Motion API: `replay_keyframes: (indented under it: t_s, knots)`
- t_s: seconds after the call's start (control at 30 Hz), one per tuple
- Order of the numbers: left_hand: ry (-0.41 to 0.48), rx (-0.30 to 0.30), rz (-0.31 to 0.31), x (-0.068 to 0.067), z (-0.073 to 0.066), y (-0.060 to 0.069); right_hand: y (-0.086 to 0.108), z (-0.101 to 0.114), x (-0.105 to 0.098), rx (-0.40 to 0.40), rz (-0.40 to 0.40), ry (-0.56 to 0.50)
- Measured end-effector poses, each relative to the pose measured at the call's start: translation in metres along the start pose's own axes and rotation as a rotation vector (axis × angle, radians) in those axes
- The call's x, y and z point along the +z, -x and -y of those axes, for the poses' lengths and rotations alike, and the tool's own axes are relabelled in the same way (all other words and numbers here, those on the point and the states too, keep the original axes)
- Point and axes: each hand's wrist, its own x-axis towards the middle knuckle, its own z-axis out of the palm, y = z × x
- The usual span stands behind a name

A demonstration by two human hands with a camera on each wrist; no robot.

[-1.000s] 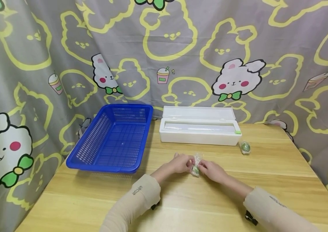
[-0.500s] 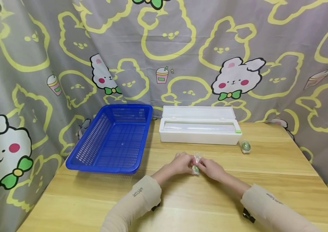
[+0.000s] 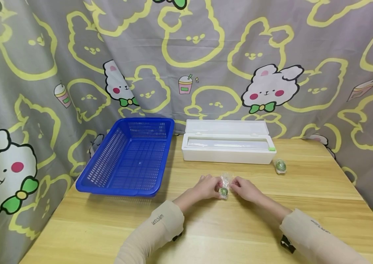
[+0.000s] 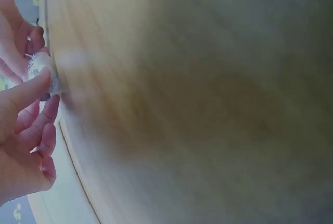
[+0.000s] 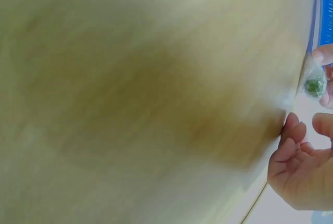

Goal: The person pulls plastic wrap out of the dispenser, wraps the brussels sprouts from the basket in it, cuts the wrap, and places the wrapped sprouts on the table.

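A small round green item wrapped in clear film (image 3: pixel 223 191) stands just over the middle of the table, its exact kind too small to tell. My left hand (image 3: pixel 209 186) pinches it between thumb and fingers, as the left wrist view also shows with the crinkled film (image 4: pixel 46 70). Loose film sticks up above the green part. Close by on the other side is my right hand (image 3: pixel 245 190). In the right wrist view, that right hand (image 5: pixel 302 166) has its thumb apart from its bent fingers, with nothing visible between them.
A blue plastic basket (image 3: pixel 165 161) stands at the left. At the back is a white box of cling film (image 3: pixel 227 156), its lid raised. A second wrapped green item (image 3: pixel 280 166) lies by the box's right end. A patterned curtain (image 3: pixel 206 44) hangs behind the table (image 3: pixel 232 227).
My right hand has drawn slightly to the right, away from the wrapped green item. My left hand keeps its pinch on it, and more of the green part shows.
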Motion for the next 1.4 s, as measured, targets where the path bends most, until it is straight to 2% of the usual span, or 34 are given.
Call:
replay_keyframes:
  t_s: [0.17,0.23,0.3,0.4,0.5,0.6,0.73,0.93,1.23,1.4]
  knots:
    - [-0.001,-0.002,-0.002,0.0,-0.001,0.0,0.0,0.002,-0.001,0.01,-0.008,0.005]
    - [0.001,-0.001,-0.005,0.0,-0.001,0.001,0.001,0.002,0.0,-0.01,-0.021,-0.004]
    - [0.002,0.003,-0.007,-0.001,-0.001,0.001,0.002,0.002,0.002,-0.082,-0.033,-0.029]
    - [-0.001,0.003,-0.01,-0.002,0.001,0.001,0.004,0.002,0.006,-0.282,-0.018,-0.038]
    - [0.014,-0.01,-0.004,-0.002,0.003,0.001,0.006,0.002,0.009,-0.459,0.008,0.022]
    - [0.037,-0.013,0.003,-0.004,0.005,0.0,0.006,0.001,0.012,-0.521,-0.011,0.131]
    - [0.079,0.019,0.037,-0.006,0.004,-0.002,0.004,-0.001,0.012,-0.47,-0.052,0.16]
    - [0.137,0.041,0.097,-0.01,0.002,-0.003,0.004,-0.003,0.007,-0.314,0.001,0.044]
    - [0.192,0.079,0.078,-0.005,0.0,-0.005,0.015,-0.006,0.004,-0.269,-0.006,-0.002]
    - [0.126,0.127,0.088,-0.003,-0.003,-0.01,0.024,-0.001,0.004,-0.242,-0.033,0.057]
